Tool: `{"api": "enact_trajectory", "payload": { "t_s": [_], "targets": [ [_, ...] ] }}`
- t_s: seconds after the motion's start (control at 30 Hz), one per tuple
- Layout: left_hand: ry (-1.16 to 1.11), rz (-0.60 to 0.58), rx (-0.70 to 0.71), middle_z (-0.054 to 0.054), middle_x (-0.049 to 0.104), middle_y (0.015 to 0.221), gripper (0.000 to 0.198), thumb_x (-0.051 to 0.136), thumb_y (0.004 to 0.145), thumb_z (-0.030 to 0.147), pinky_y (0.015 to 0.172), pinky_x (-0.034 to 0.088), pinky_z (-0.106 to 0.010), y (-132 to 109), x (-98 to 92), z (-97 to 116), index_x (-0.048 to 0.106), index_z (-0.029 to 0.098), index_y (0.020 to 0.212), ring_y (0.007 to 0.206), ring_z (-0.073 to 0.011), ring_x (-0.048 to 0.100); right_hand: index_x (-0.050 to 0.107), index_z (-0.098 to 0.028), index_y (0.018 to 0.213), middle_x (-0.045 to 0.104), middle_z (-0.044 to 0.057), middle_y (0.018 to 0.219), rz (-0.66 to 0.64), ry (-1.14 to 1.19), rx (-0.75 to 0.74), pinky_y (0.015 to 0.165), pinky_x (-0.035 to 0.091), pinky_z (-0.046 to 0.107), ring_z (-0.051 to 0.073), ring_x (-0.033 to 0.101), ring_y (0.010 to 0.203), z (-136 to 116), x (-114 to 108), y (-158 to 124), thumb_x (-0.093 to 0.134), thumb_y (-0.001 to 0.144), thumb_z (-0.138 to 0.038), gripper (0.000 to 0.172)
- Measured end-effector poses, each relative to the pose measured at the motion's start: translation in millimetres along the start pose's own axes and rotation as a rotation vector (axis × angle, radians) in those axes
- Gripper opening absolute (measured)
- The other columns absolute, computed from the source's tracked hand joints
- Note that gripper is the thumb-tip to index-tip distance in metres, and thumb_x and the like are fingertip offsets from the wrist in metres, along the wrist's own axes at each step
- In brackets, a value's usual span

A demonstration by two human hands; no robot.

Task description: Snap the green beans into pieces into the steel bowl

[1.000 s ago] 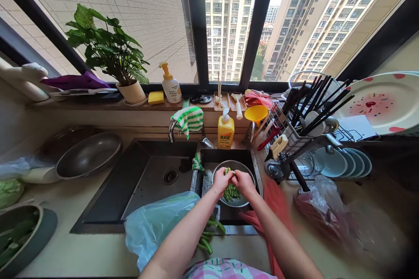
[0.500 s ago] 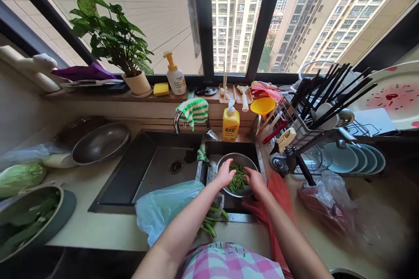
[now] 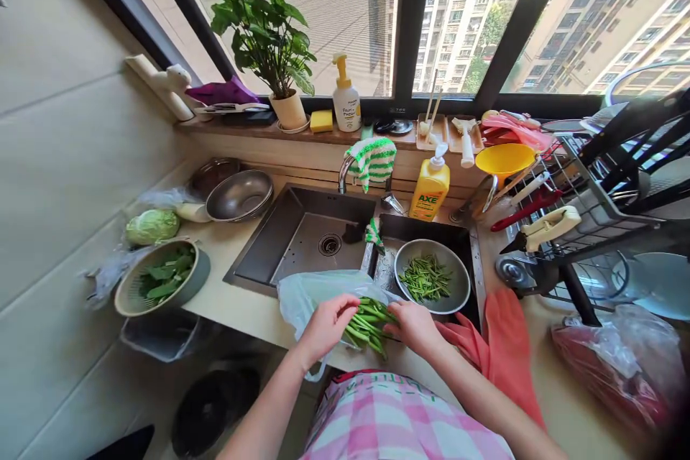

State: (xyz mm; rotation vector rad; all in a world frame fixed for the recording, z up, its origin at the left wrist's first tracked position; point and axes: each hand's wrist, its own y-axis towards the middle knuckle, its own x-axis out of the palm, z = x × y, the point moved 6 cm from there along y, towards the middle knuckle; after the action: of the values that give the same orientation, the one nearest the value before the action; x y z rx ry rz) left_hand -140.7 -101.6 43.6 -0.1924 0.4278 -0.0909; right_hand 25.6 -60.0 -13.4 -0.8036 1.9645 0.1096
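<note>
A pile of long green beans (image 3: 369,327) lies at the counter's front edge, partly on a pale plastic bag (image 3: 302,302). My left hand (image 3: 326,327) is at the left side of the pile, its thumb and fingers pinched against the beans; its exact grip is partly hidden. From the right, my right hand (image 3: 414,327) closes its fingertips on bean ends. Just beyond it, in the right sink basin, a metal bowl (image 3: 461,277) holds short pieces of green bean (image 3: 425,279).
The left sink basin (image 3: 302,244) is beside the bowl. Red rubber gloves (image 3: 509,338) drape over the counter at right, near a bagged item (image 3: 614,352). A yellow soap bottle (image 3: 430,187) stands behind the bowl. Leafy greens fill a colander (image 3: 202,273) at left.
Both hands have left the bowl and moved back toward me, down to the whole beans by the bag. The view has shifted left, showing more of the left counter.
</note>
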Motion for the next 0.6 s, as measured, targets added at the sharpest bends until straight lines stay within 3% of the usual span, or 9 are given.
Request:
{"api": "enact_trajectory", "payload": {
  "t_s": [0.13,0.3,0.43,0.6],
  "targets": [
    [0.192,-0.052,0.034,-0.005,0.066,0.087,0.02,0.047,0.081,0.024,0.074,0.044,-0.027,-12,24.6,-10,0.065,0.02,0.089,0.081,-0.0179,0.059,0.063,-0.02,0.074,0.065,0.007,0.077,-0.001,-0.141,0.007,0.064,0.038,0.028,0.022,0.058,0.075,-9,9,3,0.057,0.071,-0.017,0.007],
    [0.325,0.001,0.036,-0.007,0.063,0.096,0.025,0.05,0.079,0.021,0.077,0.044,-0.031,-10,35.9,-13,0.061,0.02,0.101,0.086,-0.0197,0.057,0.06,-0.021,0.077,0.062,0.004,0.074,0.116,-0.104,-0.028,0.059,0.034,0.025,0.016,0.055,0.068,-19,-31,-16,0.043,0.081,-0.024,0.017],
    [0.413,0.035,0.224,-0.007,0.058,0.102,0.031,0.056,0.076,0.021,0.082,0.042,-0.035,-3,45.5,9,0.058,0.022,0.108,0.095,-0.021,0.053,0.059,-0.022,0.073,0.06,0.001,0.069,0.111,0.03,-0.053,0.056,0.032,0.023,0.014,0.052,0.064,-18,-73,-45,0.042,0.084,-0.033,0.023],
    [0.518,-0.131,0.41,-0.004,0.061,0.084,0.011,0.051,0.081,0.022,0.074,0.04,-0.03,9,87.5,38,0.061,0.019,0.087,0.083,-0.0177,0.054,0.061,-0.022,0.073,0.06,0.001,0.064,0.035,0.048,0.006,0.053,0.031,0.023,0.013,0.052,0.059,4,-100,-77,0.04,0.085,-0.034,0.027]
  ]
}}
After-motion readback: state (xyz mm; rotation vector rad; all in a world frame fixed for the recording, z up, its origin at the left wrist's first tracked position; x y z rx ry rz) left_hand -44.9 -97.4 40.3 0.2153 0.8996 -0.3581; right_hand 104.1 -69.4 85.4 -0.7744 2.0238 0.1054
